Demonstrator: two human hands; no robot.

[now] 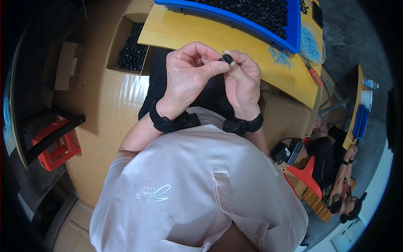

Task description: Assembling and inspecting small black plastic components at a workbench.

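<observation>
Both hands meet just in front of the yellow table's near edge, pinching one small round black plastic part [227, 59] between them. My left hand [189, 71] grips its left side with thumb and forefinger. On the other side, the thumb and forefinger of my right hand [243, 80] close on the same part. Fingertips cover much of it, so its exact kind cannot be made out. Beyond the hands stands a blue tray [226, 17] heaped with similar black parts [260, 14].
An open cardboard box [112, 52] of black parts stands left of the yellow table [180, 31]. Right of the tray lie thin bluish pins [280, 56], a clear tub [321, 52] of them, and a red-handled screwdriver [312, 73]. Another person [336, 180] sits at the far right.
</observation>
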